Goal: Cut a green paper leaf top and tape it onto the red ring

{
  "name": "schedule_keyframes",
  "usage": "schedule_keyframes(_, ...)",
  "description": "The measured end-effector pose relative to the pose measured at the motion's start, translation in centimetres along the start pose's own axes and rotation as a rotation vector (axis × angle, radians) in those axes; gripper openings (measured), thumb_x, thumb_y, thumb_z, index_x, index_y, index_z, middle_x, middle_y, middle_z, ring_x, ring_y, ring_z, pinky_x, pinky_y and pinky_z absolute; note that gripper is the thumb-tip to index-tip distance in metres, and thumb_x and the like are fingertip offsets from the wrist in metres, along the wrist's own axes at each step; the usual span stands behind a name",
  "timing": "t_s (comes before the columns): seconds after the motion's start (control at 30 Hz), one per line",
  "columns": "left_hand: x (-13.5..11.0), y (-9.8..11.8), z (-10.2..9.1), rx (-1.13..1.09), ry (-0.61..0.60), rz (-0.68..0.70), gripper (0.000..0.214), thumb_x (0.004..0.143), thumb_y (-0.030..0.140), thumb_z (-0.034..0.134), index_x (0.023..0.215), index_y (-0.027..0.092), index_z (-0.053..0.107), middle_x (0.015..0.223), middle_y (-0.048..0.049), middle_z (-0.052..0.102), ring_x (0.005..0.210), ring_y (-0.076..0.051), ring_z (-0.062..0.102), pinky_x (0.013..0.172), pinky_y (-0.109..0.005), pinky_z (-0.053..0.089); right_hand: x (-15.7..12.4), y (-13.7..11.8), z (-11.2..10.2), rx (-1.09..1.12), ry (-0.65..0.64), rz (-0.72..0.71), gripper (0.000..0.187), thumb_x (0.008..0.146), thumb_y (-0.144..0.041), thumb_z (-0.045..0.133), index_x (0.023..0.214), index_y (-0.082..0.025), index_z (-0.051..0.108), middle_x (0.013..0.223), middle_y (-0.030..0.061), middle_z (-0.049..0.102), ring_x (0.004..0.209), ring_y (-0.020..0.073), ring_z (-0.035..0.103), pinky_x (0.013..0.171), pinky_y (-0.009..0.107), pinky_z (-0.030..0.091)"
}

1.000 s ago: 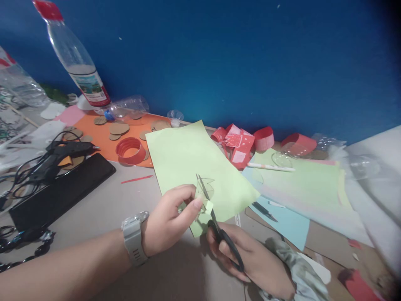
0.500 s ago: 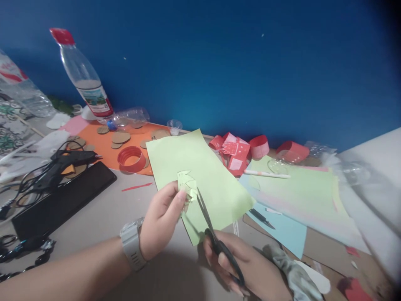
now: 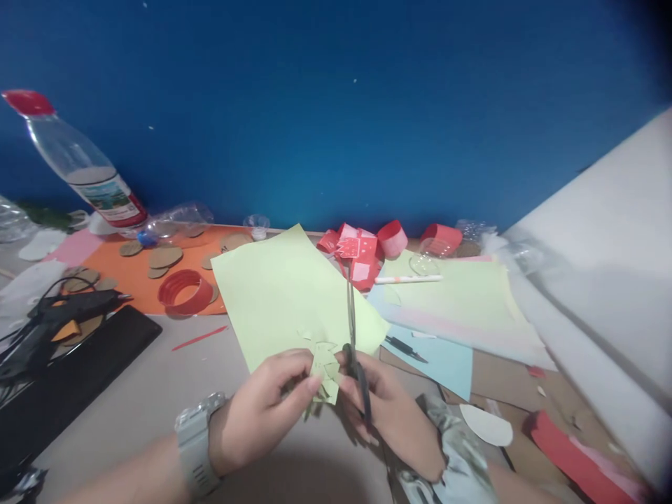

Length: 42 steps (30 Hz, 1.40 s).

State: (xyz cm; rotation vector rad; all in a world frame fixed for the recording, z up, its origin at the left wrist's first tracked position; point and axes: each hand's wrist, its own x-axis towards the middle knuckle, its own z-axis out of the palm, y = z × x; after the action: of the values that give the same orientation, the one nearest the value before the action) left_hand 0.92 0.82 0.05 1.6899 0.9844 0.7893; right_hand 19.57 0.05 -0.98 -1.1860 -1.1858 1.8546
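Note:
My left hand (image 3: 262, 413), with a grey watch on the wrist, pinches a small light-green paper cut-out (image 3: 324, 369) between thumb and fingers. My right hand (image 3: 391, 416) grips black-handled scissors (image 3: 353, 329); the blades point up and away, nearly closed, right beside the cut-out. Both hands hover over the near edge of a light-green paper sheet (image 3: 283, 294) lying on the brown table.
Left: a black hot-glue gun (image 3: 63, 311) with cable on a black slab (image 3: 68, 385), a red ring (image 3: 183, 292), cardboard discs on orange paper (image 3: 131, 280), a leaning plastic bottle (image 3: 84, 171). Behind: red paper pieces (image 3: 362, 252), a white pen (image 3: 407, 279). Right: stacked coloured sheets (image 3: 462, 308), white board.
The scissors swung from pointing up-left to nearly upright, and the right hand moved up against the left. The cut-out came lower and nearer. The camera view shifted, with everything sliding left.

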Motion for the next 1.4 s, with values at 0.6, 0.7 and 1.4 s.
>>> schedule_keyframes(0.6,0.60,-0.11,-0.11,0.068,-0.121,-0.154,0.039,0.095,0.042,0.037,0.075,0.015,0.057,0.070,-0.0019,0.055,0.065,-0.015,0.049,0.064,-0.025,0.042,0.09,-0.59,-0.51,-0.121,-0.045,0.008,0.021,0.080,-0.023,0.069,0.082,-0.017,0.049,0.062,-0.0082,0.042,0.046,0.0028,0.037,0.042,0.014,0.034)
schedule_keyframes(0.7,0.58,-0.11,-0.17,0.063,-0.133,-0.177,0.039,0.095,0.042,0.037,0.073,0.015,0.056,0.069,-0.0012,0.053,0.065,-0.014,0.048,0.065,-0.025,0.041,0.02,-0.62,-0.43,-0.107,-0.049,0.027,0.019,0.081,-0.022,0.068,0.084,-0.017,0.049,0.061,-0.0084,0.043,0.045,0.0029,0.036,0.041,0.014,0.033)
schedule_keyframes(1.4,0.63,-0.39,-0.34,-0.045,-0.010,-0.221,0.031,0.094,0.037,0.041,0.072,0.017,0.049,0.067,0.0026,0.046,0.064,-0.011,0.044,0.062,-0.021,0.038,0.16,-0.71,-0.67,-0.038,0.097,-0.078,0.031,0.089,-0.049,0.054,0.086,-0.019,0.048,0.047,-0.0121,0.034,0.036,0.0026,0.027,0.036,0.014,0.022)
